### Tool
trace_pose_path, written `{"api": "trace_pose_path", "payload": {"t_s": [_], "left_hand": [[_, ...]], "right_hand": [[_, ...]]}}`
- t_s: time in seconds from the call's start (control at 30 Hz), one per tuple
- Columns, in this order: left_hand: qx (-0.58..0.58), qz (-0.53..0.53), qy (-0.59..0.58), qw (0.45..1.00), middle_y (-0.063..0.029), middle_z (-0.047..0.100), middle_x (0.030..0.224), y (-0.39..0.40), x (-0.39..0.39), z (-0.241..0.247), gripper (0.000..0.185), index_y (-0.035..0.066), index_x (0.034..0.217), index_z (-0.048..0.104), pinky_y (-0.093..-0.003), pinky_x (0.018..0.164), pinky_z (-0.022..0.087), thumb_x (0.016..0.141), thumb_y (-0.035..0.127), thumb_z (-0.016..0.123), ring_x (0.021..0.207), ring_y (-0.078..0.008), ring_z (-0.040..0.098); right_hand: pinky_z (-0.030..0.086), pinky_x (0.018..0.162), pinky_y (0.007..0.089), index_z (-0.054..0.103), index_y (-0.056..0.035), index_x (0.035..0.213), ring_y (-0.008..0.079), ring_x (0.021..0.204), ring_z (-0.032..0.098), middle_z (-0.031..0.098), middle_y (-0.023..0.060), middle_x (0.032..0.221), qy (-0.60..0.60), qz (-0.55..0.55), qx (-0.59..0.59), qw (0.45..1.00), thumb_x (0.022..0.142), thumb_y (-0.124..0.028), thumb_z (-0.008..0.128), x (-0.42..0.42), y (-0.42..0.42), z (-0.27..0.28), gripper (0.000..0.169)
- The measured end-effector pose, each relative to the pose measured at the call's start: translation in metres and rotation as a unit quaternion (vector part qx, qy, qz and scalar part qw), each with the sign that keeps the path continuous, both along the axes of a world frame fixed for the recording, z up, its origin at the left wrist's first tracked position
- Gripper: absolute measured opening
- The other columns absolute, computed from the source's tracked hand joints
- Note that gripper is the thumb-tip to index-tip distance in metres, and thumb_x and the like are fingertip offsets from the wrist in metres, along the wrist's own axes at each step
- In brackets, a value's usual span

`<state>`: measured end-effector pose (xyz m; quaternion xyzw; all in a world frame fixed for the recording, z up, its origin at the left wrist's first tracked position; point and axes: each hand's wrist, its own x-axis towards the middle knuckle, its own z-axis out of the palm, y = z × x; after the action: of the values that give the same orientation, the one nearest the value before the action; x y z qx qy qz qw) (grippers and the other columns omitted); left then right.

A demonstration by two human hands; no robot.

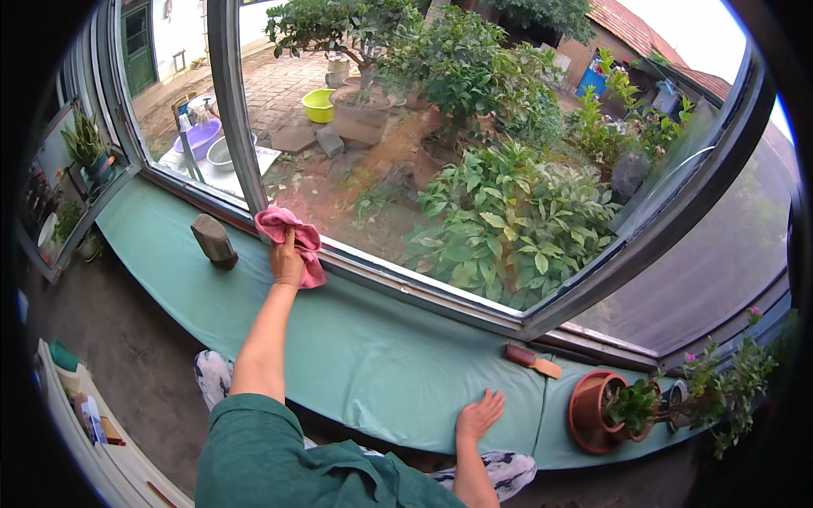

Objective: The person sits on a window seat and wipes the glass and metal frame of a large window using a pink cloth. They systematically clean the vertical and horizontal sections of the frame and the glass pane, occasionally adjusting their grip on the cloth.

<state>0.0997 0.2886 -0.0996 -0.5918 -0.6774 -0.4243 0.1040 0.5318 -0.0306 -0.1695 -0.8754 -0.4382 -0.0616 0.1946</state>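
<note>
A pink cloth is gripped in my left hand, which presses it against the lower corner of the window frame, by the upright. My right hand rests flat with spread fingers on the green cover of the long ledge, holding nothing. A stone-like block stands on the cover to the left of the cloth. Beyond my right hand, near the window track, lies a brush with a wooden handle and reddish bristles.
Potted plants in terracotta-coloured pots stand at the ledge's right end. An open window sash angles inward at the right. A pale shelf unit is at lower left. Outside the glass are leafy shrubs and basins.
</note>
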Motion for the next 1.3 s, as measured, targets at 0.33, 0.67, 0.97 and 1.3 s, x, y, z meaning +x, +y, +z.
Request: {"api": "trace_pose_path", "payload": {"t_s": [0.33, 0.67, 0.97, 1.3], "left_hand": [[-0.004, 0.062, -0.267, 0.962, -0.0253, 0.057, 0.118, 0.006, 0.037, 0.013, 0.063, 0.008, 0.138, 0.040, -0.0430, 0.087, 0.045, 0.078, 0.007, 0.060, 0.107, -0.0399, 0.055], [-0.001, -0.116, -0.314, 0.942, -0.0325, 0.049, 0.123, -0.067, 0.241, 0.022, 0.069, -0.004, 0.137, 0.034, -0.0439, 0.099, 0.035, 0.075, 0.005, 0.061, 0.116, -0.0452, 0.045], [-0.041, -0.235, -0.300, 0.924, -0.0328, 0.045, 0.126, -0.137, 0.402, 0.027, 0.072, -0.002, 0.140, 0.030, -0.0441, 0.100, 0.034, 0.074, 0.002, 0.058, 0.116, -0.0457, 0.043], [-0.072, -0.300, -0.503, 0.807, -0.0196, 0.064, 0.100, -0.160, 0.508, 0.055, 0.046, -0.003, 0.117, 0.053, -0.0345, 0.081, 0.048, 0.077, 0.011, 0.069, 0.092, -0.0276, 0.063]], "right_hand": [[0.018, 0.111, 0.0495, 0.048, -0.0027, 0.124, 0.0379, 0.135, 0.026, 0.038, 0.0218, 0.140, 0.023, 0.009, 0.009, 1.000, 0.079, -0.004, 0.047, 0.002, 0.001, 0.003, 0.046], [0.016, 0.112, 0.0494, 0.047, -0.0039, 0.125, 0.0376, 0.136, 0.024, 0.036, 0.0210, 0.142, 0.032, 0.000, 0.003, 0.999, 0.078, -0.007, 0.048, 0.006, 0.004, -0.002, 0.047], [0.015, 0.112, 0.0510, 0.046, -0.0046, 0.127, 0.0385, 0.137, 0.023, 0.034, 0.0212, 0.143, 0.045, 0.000, -0.010, 0.999, 0.079, -0.013, 0.052, 0.005, 0.000, 0.003, 0.050], [0.012, 0.112, 0.0530, 0.045, -0.0056, 0.128, 0.0400, 0.137, 0.021, 0.032, 0.0224, 0.144, 0.094, 0.002, 0.011, 0.996, 0.080, -0.017, 0.052, 0.010, 0.002, 0.000, 0.049]]}}
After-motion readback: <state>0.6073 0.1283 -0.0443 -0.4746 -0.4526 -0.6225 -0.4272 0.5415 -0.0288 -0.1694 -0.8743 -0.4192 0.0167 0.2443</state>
